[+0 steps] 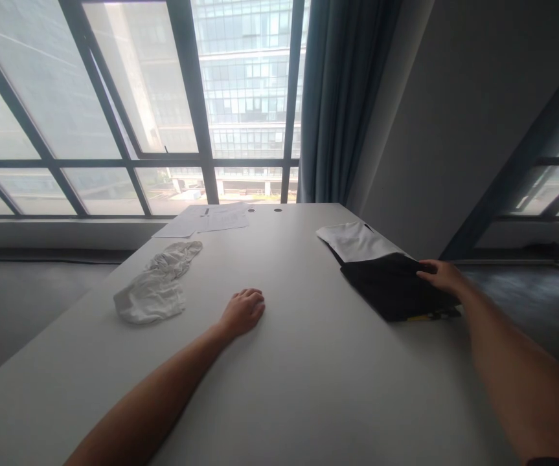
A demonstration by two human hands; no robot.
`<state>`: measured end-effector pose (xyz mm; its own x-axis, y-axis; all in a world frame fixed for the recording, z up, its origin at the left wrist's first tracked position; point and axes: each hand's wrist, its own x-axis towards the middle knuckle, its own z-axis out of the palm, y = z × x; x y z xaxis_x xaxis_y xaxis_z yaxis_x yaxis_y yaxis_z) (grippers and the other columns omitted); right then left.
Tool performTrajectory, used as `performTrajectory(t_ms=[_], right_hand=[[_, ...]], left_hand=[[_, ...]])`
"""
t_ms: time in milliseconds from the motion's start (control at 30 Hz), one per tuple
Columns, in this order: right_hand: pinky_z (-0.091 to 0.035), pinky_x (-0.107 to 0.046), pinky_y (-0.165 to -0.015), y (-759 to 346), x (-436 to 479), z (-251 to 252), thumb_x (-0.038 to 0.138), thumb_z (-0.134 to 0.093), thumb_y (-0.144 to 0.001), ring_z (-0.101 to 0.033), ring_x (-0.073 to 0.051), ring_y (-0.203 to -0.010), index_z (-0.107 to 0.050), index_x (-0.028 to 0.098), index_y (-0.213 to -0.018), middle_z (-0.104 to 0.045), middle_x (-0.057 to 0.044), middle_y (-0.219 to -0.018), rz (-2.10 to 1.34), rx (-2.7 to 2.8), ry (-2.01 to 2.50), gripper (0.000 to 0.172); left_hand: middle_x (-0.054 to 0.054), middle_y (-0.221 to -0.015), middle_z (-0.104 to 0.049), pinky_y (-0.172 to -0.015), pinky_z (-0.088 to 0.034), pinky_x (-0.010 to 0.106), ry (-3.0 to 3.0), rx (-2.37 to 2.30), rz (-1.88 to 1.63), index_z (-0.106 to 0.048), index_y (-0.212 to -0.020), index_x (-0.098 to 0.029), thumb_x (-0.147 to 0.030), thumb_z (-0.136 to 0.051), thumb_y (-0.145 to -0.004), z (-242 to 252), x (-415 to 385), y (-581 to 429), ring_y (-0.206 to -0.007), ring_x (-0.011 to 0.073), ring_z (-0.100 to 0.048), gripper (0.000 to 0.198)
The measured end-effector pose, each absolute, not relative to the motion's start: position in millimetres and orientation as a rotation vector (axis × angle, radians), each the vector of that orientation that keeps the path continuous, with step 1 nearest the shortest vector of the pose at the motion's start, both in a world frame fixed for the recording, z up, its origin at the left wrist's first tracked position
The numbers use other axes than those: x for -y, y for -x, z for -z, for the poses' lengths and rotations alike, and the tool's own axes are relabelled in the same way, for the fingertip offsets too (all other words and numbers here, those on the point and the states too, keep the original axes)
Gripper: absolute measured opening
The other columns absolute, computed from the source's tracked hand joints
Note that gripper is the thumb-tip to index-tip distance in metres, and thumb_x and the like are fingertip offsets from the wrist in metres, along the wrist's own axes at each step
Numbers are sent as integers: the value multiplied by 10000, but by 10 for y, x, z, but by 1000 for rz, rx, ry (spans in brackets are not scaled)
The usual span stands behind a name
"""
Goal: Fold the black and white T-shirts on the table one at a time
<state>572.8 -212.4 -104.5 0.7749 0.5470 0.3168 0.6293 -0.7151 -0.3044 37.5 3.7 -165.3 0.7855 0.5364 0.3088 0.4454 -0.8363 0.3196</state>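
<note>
My right hand (438, 276) touches the black cloth (386, 285) near the counter's (308, 395) right edge; gripping or not, I can't tell. Pulling could drag the adjoining white cloth (357, 241) off. My left hand (246, 309) rests loosely open.

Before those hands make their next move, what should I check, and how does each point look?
1. Right hand touching the black cloth: ok, at its right side.
2. Firm grip there: cannot tell; the fingers' undersides are hidden.
3. Left hand free: ok, resting on the table.
4. White cloth on the left smooth: not ok, crumpled.
5. Papers away from both hands: ok, at the far end.
</note>
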Motion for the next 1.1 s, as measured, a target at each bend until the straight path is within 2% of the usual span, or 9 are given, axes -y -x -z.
performTrajectory(t_ms=[67,133,300,467,600,833,933,1033,1100], right_hand=[[-461,-355,-866,-5681,2044,1053,130,-678,-832,-670,-274,-1050,-679,109,-1270,-683,-251,-1180,93,853,2744,438],[-424,-447,-954,-5526,1901,1060,204,-617,-889,-592,-336,-1201,-601,111,-1371,-591,-291,-1320,118,823,2859,491],[-229,-550,-1159,-4952,1479,1298,489,-318,-1005,-307,-325,-1455,-418,75,-1498,-410,-226,-1531,370,1071,2758,652],[-197,-599,-1170,-4814,1380,1622,565,-206,-994,-243,-357,-1488,-309,77,-1562,-281,-193,-1616,16,1052,2842,755],[-204,-643,-1144,-4789,1314,1537,570,-259,-976,-256,-403,-1468,-363,52,-1531,-325,-232,-1584,157,1027,2810,766],[-212,-575,-1168,-3897,790,1334,499,-350,-988,-325,-341,-1442,-457,98,-1458,-395,-200,-1554,336,1450,2458,627],[-289,-502,-1157,-3424,503,1358,447,-452,-970,-405,-320,-1397,-492,123,-1434,-464,-194,-1507,186,1670,2253,568],[-361,-471,-1125,-3064,231,1380,319,-567,-914,-451,-317,-1367,-493,156,-1449,-469,-169,-1512,-14,1828,2122,565],[-371,-466,-1126,-2922,72,1387,214,-600,-869,-440,-310,-1383,-461,170,-1482,-436,-153,-1541,-93,1888,2072,631]], left_hand=[[76,-1268,-672,-1039,-452,417,-2754,-757,-569,-681,-1087,-226,-309,-503,-939,1645,-45,-385,-1199,239,-602,245],[77,-1292,-666,-1063,-432,412,-2784,-763,-554,-682,-1119,-227,-317,-494,-945,1610,-120,-375,-1208,233,-601,272],[164,-1464,-532,-1161,-273,535,-2789,-1369,-477,-641,-1274,-172,-351,-508,-932,1412,-712,-107,-1341,326,-493,409],[286,-1593,-270,-1101,-58,752,-2419,-2142,-310,-501,-1434,-67,-487,-602,-859,1303,-1416,532,-1480,502,-137,720],[319,-1576,-268,-1019,-128,813,-2105,-2233,-246,-483,-1434,-55,-527,-633,-829,1398,-1656,909,-1437,568,-164,782],[279,-1487,-443,-1040,-172,784,-2329,-1952,-386,-631,-1286,-84,-257,-545,-861,1572,-1394,450,-1376,563,-312,466],[198,-1403,-570,-1093,-240,686,-2525,-1661,-444,-698,-1187,-168,-237,-545,-857,1532,-1047,-17,-1340,454,-438,371],[109,-1242,-694,-1116,-335,512,-2685,-997,-495,-751,-1037,-234,-262,-587,-838,1446,-683,-417,-1247,333,-556,260],[87,-1096,-742,-1049,-423,411,-2614,-555,-433,-765,-979,-232,-314,-644,-817,1384,-513,-581,-1103,286,-640,218]])
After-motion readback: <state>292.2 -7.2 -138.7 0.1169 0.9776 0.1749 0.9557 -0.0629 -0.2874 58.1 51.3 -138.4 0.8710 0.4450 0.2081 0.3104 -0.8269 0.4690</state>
